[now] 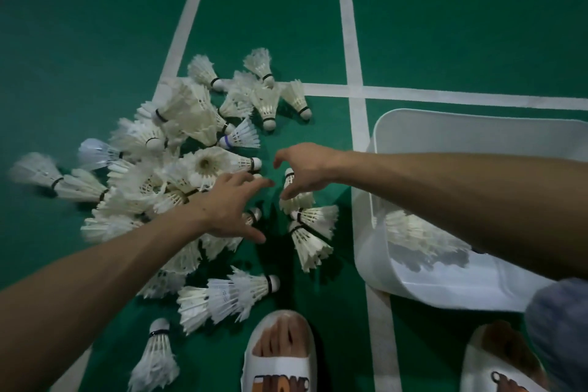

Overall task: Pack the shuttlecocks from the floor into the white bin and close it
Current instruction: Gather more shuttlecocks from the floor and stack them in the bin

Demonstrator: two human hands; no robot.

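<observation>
Evidently mid-gathering, the left hand [235, 204] and right hand [305, 169] hover open-fingered and empty over the shuttlecocks [191, 165] heaped at centre-left on the floor [461, 25], so each must next close on a few and carry them to the open white bin [445, 140] at right.
</observation>
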